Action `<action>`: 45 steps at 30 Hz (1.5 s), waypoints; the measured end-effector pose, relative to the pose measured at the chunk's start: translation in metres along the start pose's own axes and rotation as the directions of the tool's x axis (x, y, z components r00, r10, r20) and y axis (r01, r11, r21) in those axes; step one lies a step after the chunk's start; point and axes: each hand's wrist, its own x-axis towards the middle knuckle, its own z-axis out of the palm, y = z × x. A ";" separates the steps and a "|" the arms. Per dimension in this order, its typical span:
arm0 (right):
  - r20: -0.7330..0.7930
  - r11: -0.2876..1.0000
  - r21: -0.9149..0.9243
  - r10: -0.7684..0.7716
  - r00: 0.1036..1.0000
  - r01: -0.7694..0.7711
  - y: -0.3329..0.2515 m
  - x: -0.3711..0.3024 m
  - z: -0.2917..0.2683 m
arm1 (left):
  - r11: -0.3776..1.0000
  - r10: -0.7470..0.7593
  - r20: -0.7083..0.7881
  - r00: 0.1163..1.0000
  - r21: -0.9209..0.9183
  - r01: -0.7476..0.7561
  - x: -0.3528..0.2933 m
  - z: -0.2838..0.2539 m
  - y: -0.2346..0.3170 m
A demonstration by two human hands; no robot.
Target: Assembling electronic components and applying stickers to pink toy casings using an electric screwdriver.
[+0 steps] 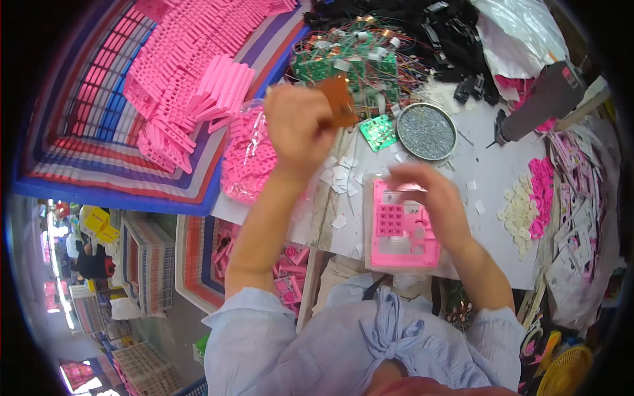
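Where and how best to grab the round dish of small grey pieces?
I'd take the dish by its right rim, coming from the right and pinching the wall. It sits flat, its edge stands raised, and a small green board crowds its left.

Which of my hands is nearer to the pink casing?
Right. Your right hand is at the upper right of the pink casing; your left hand is farther off, up and left, holding a brown board.
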 end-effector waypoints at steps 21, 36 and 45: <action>-0.130 0.940 0.342 0.039 0.991 0.008 -0.016 0.025 0.011 | -0.295 -0.654 0.706 0.273 -0.570 0.767 -0.061 -0.048 0.130; 0.034 0.705 0.633 0.388 0.921 -0.320 0.040 0.007 0.015 | -0.586 -0.548 0.780 0.302 -0.616 0.527 -0.086 -0.032 0.129; -0.064 0.736 0.674 0.147 0.987 -0.066 0.031 0.018 0.018 | -0.493 -0.662 0.690 0.291 -0.694 0.524 -0.097 -0.040 0.123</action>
